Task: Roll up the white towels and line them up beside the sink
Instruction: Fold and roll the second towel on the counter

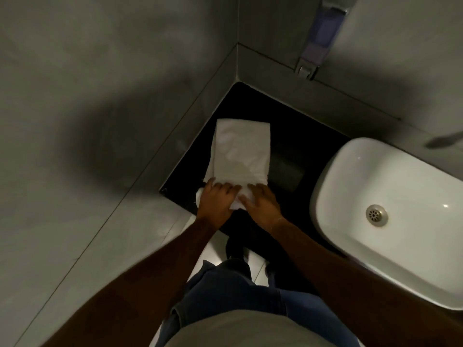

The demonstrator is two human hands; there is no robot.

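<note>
Hands are pressing down on the near end of a white towel that is lying stretched out, folded into a long strip, on a black countertop in the corner of a grey-tiled room. The left hand is resting palm-down with its fingers curled over the rolled-up near edge of the cloth, and the right hand is lying just beside it, fingers spread across the same roll; both are holding the towel's rolled end against the counter rather than lifting it. The far end of the strip is reaching toward the back wall, flat and unrolled. A white sink is sitting to the right of the towel, apart from it, with a metal drain showing in its basin. A soap dispenser is hanging on the wall above the counter's back corner. Both forearms are reaching in from the bottom of the view.
</note>
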